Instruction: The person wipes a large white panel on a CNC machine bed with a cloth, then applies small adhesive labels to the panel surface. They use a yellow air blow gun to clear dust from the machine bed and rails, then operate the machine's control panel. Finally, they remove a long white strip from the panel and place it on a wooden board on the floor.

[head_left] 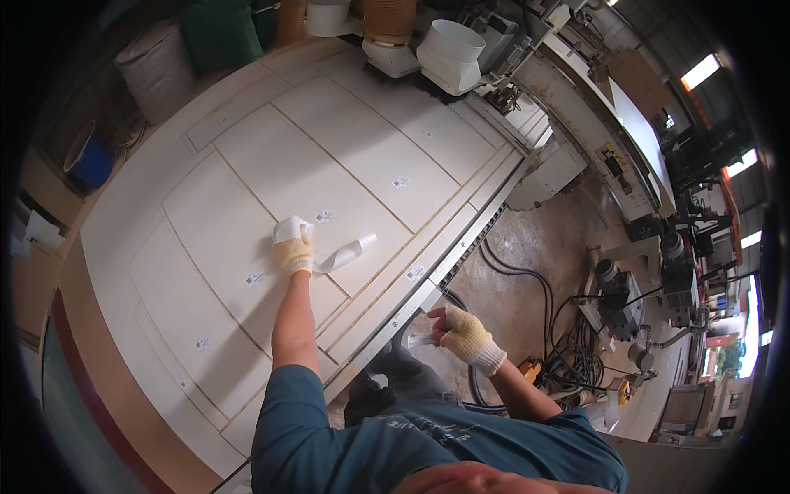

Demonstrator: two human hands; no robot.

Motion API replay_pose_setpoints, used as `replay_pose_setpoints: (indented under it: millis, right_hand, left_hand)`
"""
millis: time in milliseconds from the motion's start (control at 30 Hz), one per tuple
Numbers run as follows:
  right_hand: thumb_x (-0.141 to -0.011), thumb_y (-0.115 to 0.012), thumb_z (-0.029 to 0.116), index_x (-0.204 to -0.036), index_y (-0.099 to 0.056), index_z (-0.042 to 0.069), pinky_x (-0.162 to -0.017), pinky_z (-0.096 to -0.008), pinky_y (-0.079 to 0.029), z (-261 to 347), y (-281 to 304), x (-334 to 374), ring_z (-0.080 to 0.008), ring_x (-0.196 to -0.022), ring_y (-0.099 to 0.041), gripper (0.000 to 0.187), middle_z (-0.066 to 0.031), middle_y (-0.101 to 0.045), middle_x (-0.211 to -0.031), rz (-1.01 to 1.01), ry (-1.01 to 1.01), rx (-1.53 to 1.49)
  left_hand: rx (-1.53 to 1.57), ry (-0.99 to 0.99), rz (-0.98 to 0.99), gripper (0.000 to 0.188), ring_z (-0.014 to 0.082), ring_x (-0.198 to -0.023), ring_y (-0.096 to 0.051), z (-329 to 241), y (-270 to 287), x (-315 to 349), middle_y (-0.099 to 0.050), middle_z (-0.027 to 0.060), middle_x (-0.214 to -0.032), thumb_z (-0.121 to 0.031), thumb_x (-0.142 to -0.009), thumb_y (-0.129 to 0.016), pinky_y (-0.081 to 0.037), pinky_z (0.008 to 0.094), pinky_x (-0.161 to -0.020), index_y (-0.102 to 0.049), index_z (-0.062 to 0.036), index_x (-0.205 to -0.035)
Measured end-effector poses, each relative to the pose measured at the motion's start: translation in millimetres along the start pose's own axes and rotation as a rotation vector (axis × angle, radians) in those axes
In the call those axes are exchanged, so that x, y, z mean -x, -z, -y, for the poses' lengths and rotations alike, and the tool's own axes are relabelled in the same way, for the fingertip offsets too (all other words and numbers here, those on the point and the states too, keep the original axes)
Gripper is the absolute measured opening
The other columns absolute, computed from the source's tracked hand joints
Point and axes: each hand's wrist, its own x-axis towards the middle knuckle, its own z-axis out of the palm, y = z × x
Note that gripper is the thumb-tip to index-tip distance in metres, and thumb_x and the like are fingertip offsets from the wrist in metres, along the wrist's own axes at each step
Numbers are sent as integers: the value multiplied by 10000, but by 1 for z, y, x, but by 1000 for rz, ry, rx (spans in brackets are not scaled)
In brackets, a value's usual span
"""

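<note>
My left hand point(294, 249), in a cream knit work glove, reaches over a large pale board point(239, 198) cut by grooves into rectangular panels. Its fingers close round a roll of white labels point(291, 226). From that roll a loose white strip point(350, 253) curls across the board to the right. Small printed labels point(326, 216) are stuck on several panels. My right hand point(469, 339), in a similar glove with bare fingertips, is off the board's near edge. Its fingers are pinched together; a pale, see-through bit shows beside them, too unclear to name.
A metal rail point(411, 309) borders the board's near right edge. Black cables point(568, 354) lie coiled on the floor beside machinery point(621, 296). White duct hoods point(451, 58) stand at the board's far end. A blue bucket point(90, 160) and a pale sack point(156, 70) are at left.
</note>
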Motion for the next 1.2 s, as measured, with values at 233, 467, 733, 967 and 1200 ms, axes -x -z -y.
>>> replay_pose_setpoints:
  millis: [233, 467, 733, 967, 1200]
  right_hand:
    - [-830, -568, -89, -1281, -589, -27, -739, -303, -570, 3, 17, -68, -167, -815, -679, 456, -79, -677, -881, 42, 23, -74]
    - [-848, -598, -82, -1286, -573, -35, -749, -295, -567, 23, 55, -184, -157, -819, -680, 440, -74, -673, -878, 126, 8, -60]
    - [-866, -571, -75, -1276, -585, -16, -753, -311, -550, 70, 72, -410, -175, -810, -665, 414, -83, -664, -887, 180, 149, 41]
    - [-911, -561, -41, -1254, -606, 1, -753, -333, -532, 129, 62, -549, -186, -790, -624, 348, -87, -640, -887, 141, 228, 175]
    - [-886, -576, -74, -1255, -609, 33, -819, -317, -524, 151, 75, -660, -176, -845, -606, 386, -80, -615, -935, 164, 302, 300]
  left_hand:
    - [-8, 97, 27, 399, 369, -1109, -629, 7, -17, 1, -667, 145, -1220, -457, -990, -536, -505, 498, -947, -674, -146, -1199]
    - [228, 205, 105, 520, 424, -1165, -610, 28, -7, -23, -659, 217, -1272, -504, -1039, -457, -465, 556, -966, -667, -62, -1213]
    - [-217, 267, 110, 354, 413, -1090, -633, 98, -24, -83, -684, 158, -1168, -392, -1032, -497, -501, 533, -911, -651, -155, -1244]
    - [-281, 394, 193, 462, 409, -1217, -580, 118, -44, -61, -649, 161, -1311, -471, -1038, -485, -450, 534, -1026, -645, -135, -1312]
    - [-104, 259, -18, 320, 392, -1044, -652, 96, -23, -75, -689, 151, -1130, -325, -975, -587, -515, 494, -896, -694, -81, -1153]
